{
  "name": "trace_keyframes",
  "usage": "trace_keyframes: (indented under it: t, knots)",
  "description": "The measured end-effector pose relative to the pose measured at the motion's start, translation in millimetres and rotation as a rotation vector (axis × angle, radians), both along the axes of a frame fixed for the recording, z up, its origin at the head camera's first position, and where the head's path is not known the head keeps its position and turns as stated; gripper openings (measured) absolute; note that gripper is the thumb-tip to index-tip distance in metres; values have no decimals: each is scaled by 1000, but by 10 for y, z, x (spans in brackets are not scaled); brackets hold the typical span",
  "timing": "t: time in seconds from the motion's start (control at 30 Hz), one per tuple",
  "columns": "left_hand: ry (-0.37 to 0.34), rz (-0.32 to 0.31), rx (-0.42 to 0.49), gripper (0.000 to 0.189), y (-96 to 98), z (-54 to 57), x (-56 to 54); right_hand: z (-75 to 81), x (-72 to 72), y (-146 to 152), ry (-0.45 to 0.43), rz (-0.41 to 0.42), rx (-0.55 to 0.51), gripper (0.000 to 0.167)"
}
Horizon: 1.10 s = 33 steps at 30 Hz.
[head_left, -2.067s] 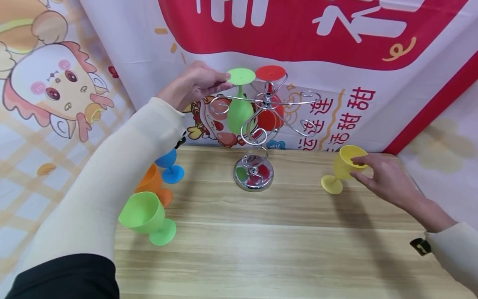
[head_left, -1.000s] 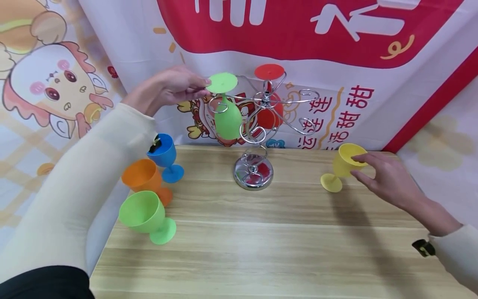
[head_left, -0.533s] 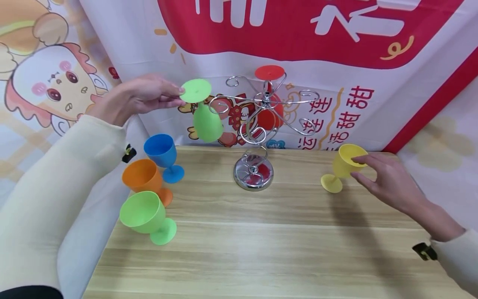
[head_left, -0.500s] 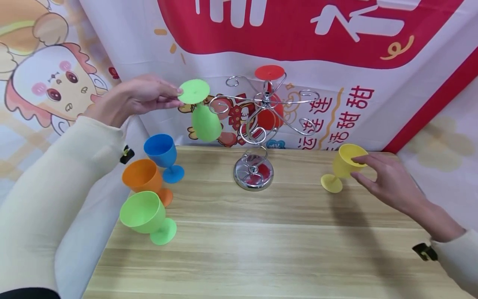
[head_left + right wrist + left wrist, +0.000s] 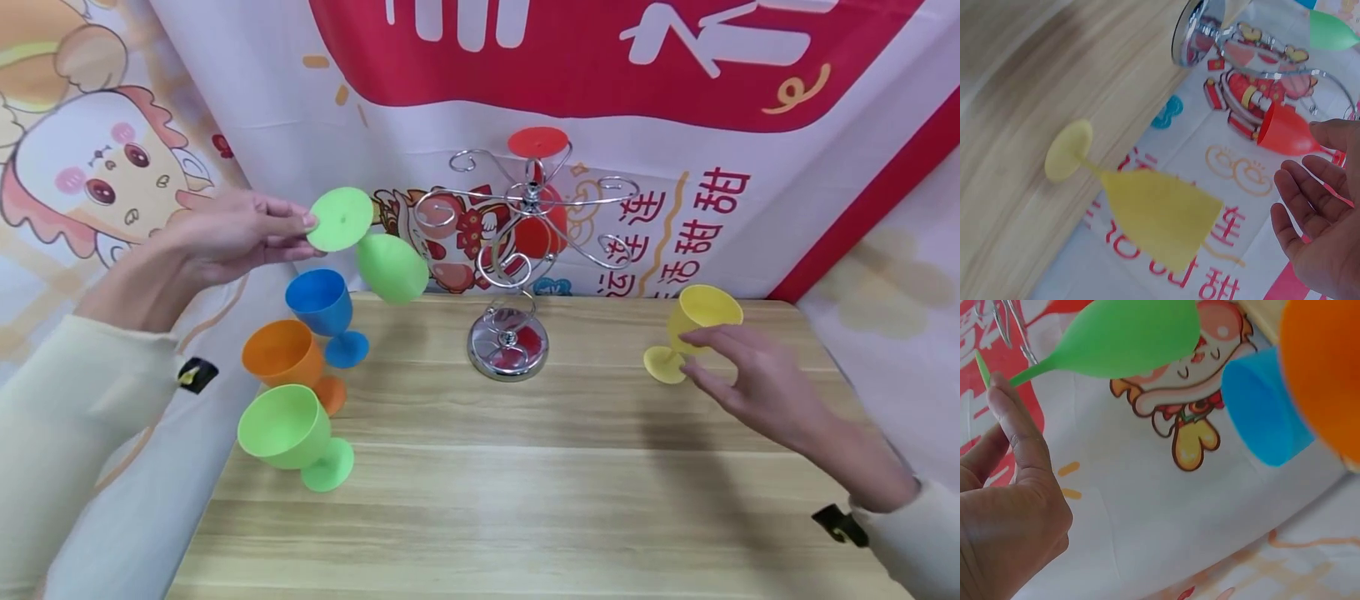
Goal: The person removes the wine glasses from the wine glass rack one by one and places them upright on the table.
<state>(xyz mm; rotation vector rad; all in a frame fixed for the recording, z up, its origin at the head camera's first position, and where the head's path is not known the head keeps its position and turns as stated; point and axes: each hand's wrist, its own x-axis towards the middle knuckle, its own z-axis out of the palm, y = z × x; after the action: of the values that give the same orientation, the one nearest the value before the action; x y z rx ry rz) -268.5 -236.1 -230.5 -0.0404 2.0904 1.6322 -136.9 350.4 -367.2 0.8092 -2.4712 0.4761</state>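
My left hand [image 5: 236, 232] pinches the round foot of a light green goblet [image 5: 393, 268] at its edge. The goblet hangs upside down and tilted in the air, left of the chrome rack [image 5: 531, 198]; its bowl fills the upper left wrist view. On the rack a red goblet [image 5: 538, 142] hangs foot up. Beside a yellow goblet [image 5: 703, 307], which stands upright on the table, my right hand [image 5: 768, 387] has its fingers loosely bent. The right wrist view shows a gap between that hand and the yellow goblet [image 5: 1157, 215].
At the table's left edge stand a blue goblet [image 5: 321, 302], an orange goblet [image 5: 283, 354] and another green goblet [image 5: 285, 425], close together. The rack's round chrome base [image 5: 508, 367] rests on the wooden table [image 5: 480, 517] near the back. A printed cloth [image 5: 585, 75] hangs behind.
The left hand has carried the green goblet leftward and down, off the rack, tilting it more. The right hand has lowered slightly, away from the yellow goblet's rim.
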Motion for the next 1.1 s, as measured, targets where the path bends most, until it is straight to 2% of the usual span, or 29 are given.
trace_keyframes:
  t: [0.13,0.27,0.4,0.57,0.67,0.77,0.93,1.1]
  knots:
    - [49,-21,14,21,-74,-152,246,-77,72,-153,-38,49,-6,68]
    - [54,-37,164,21,-150,-338,484,-165,153,-325,-166,54,-9,40]
    - [68,-84,330,23,-144,-553,700,-270,207,-496,-314,30,-37,42]
    - [76,-115,448,23,-10,-751,902,-388,214,-701,-475,49,-147,36]
    - [89,-130,508,22,131,-844,994,-422,220,-809,-605,86,-275,36]
    - [92,-133,566,21,302,-924,1080,-434,220,-914,-758,135,-457,40]
    - [62,-121,550,18,590,-1030,1200,-430,193,-1068,-968,116,-731,46]
    - [14,-126,522,16,803,-1118,1252,-403,154,-1149,-1169,141,-1108,56]
